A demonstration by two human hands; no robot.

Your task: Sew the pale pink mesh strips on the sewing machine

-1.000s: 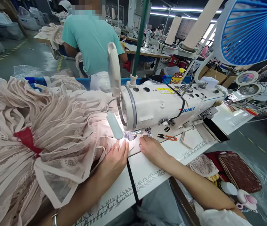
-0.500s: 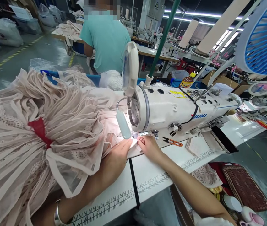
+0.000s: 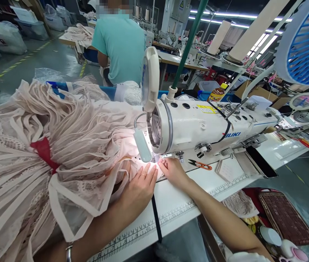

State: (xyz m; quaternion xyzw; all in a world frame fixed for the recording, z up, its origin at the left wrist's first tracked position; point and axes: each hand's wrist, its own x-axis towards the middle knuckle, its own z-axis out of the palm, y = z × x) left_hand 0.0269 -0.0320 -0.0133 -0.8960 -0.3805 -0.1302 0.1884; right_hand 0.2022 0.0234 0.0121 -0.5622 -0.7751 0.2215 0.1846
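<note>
My left hand (image 3: 140, 185) lies with fingers stretched out on pale pink fabric (image 3: 134, 165), just in front of the sewing machine's needle area. Close beside it, my right hand (image 3: 172, 171) has its thumb and fingers pinched on the fabric's edge by the presser foot. The white sewing machine (image 3: 195, 125) stands over both hands, and a small lamp (image 3: 143, 146) lights the spot. The needle itself is hidden. Left of my hands spreads a big bundle of sheer, lace-trimmed pale pieces (image 3: 89, 127), tied with a red strip (image 3: 44, 153); part of it drapes over my left forearm.
Orange thread snips (image 3: 200, 165) lie on the table right of my right hand, near a small pad (image 3: 224, 170). A ruler strip (image 3: 187, 205) runs along the table's front edge. A blue fan (image 3: 307, 47) hangs upper right. A person in a teal shirt (image 3: 121, 47) sits ahead.
My left hand has flattened and spread its fingers on the fabric, and a raised white fabric edge between the hands now lies lower. The right hand has barely moved.
</note>
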